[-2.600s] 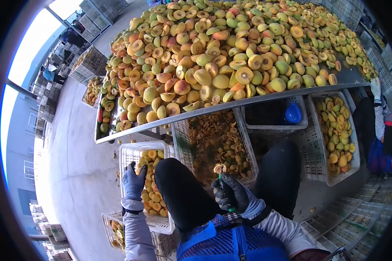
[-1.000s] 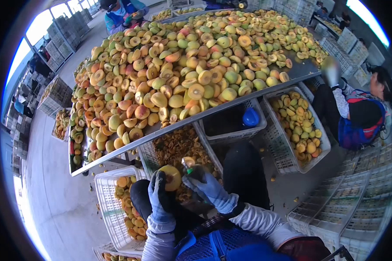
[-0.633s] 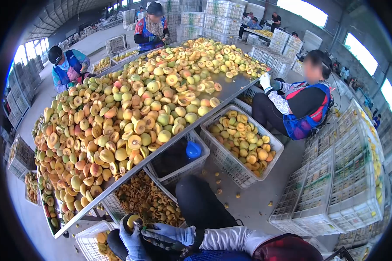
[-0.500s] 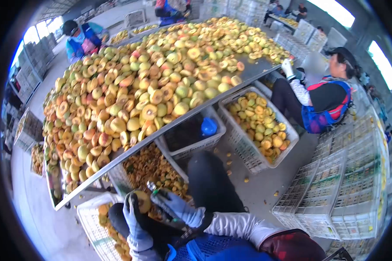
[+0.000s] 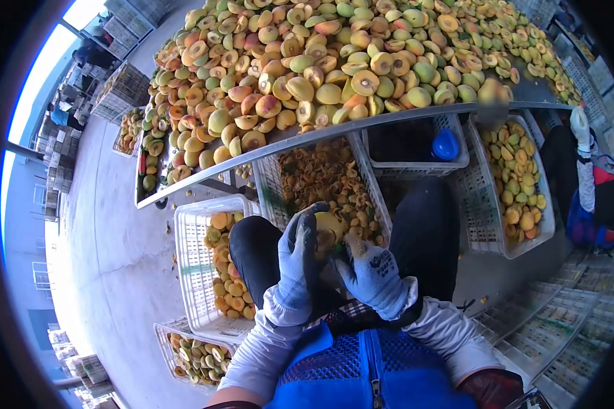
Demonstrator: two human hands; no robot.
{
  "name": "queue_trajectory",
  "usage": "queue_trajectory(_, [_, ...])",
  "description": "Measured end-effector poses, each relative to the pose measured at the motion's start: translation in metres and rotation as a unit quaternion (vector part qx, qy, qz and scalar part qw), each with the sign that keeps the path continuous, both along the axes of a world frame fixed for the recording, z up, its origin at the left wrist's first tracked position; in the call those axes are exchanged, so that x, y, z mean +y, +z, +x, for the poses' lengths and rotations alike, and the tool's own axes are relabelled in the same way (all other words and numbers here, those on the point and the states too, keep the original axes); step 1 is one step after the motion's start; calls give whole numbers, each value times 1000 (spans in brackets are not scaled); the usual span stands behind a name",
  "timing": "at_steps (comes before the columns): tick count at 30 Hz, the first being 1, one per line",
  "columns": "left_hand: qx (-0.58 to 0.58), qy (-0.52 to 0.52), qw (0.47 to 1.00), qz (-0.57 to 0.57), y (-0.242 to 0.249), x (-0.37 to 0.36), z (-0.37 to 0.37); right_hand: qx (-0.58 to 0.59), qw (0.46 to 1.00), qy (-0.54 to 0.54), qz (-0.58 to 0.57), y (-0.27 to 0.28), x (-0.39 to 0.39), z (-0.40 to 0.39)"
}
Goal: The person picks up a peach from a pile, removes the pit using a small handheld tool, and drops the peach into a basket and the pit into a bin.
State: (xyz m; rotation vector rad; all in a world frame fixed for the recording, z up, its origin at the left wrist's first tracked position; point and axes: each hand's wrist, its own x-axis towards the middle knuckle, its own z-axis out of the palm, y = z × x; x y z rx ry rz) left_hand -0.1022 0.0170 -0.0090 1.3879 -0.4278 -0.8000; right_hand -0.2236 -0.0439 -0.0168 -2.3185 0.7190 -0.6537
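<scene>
My left hand (image 5: pixel 297 255), in a grey-blue glove with dark fingers, is closed round a yellow peach half (image 5: pixel 329 228) above my lap. Close against the fruit, my right hand (image 5: pixel 376 273) in a matching glove is closed on a small green-handled tool (image 5: pixel 339 249). Most of that tool is hidden by the fingers. Beyond both hands, a crate (image 5: pixel 374 183) holds brown pits and scraps. A white crate of peach halves (image 5: pixel 187 235) stands by my left knee.
A metal-edged table (image 5: pixel 273 148) heaped with halved peaches spans the front. Under it are a crate with a blue bowl (image 5: pixel 445 144) and another crate of peaches (image 5: pixel 515 184). A co-worker's gloved hand (image 5: pixel 580 126) is at the right. Stacked crates (image 5: pixel 566 320) stand lower right.
My view has swung down and left, so my hands sit nearer the middle. The right hand has come closer to the peach, and the tool's metal tip no longer shows.
</scene>
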Motion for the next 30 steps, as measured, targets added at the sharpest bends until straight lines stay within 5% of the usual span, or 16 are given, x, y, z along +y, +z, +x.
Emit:
queue_trajectory(3, [38, 7, 999, -9, 5, -2, -3, 19, 1000, 0, 18, 1, 0, -2])
queue_trajectory(9, [-111, -9, 994, 22, -4, -2, 2, 0, 1000, -5, 26, -27, 9, 0])
queue_trajectory(12, [-149, -20, 988, 44, -4, -1, 0, -114, 987, 20, -110, -32, 19, -2])
queue_trajectory(13, [-150, -19, 988, 44, -3, -1, 0, -122, 983, 24, 135, -26, 24, -5])
queue_trajectory(14, [-182, -24, 983, 30, -2, -1, 2, -122, 920, 27, 371, -21, 25, -5])
queue_trajectory(15, [-213, -29, 977, 17, -1, -2, 2, -123, 920, 27, 371, -24, 25, -4])
queue_trajectory(16, [-212, -28, 977, 17, 2, -1, 3, -175, 775, 36, 606, -28, 24, -5])
queue_trajectory(17, [-215, -64, 974, 15, 9, -1, 6, -213, 570, 42, 792, -28, 21, -6])
queue_trajectory(18, [-220, -101, 970, 12, 12, -2, 9, -215, 573, 44, 790, -27, 15, -7])
queue_trajectory(20, [-187, -106, 977, 9, 4, -4, 9, -230, 259, 247, 905, -23, 6, -12])
queue_trajectory(21, [-153, -107, 982, 6, -1, -5, 9, -229, 263, 249, 904, -23, 5, -11])
queue_trajectory(23, [-170, -115, 979, -4, -4, -6, 9, -237, 139, 248, 929, -27, 8, -10])
queue_trajectory(24, [-132, -130, 983, 16, -4, -8, 9, -238, 143, 248, 928, -29, 11, -9])
queue_trajectory(26, [-55, -132, 990, 6, -13, -13, 9, -298, 50, 293, 907, -35, 16, -4])
queue_trajectory(30, [19, -104, 994, 5, -22, -12, 5, -312, 49, 304, 899, -42, 16, -2])
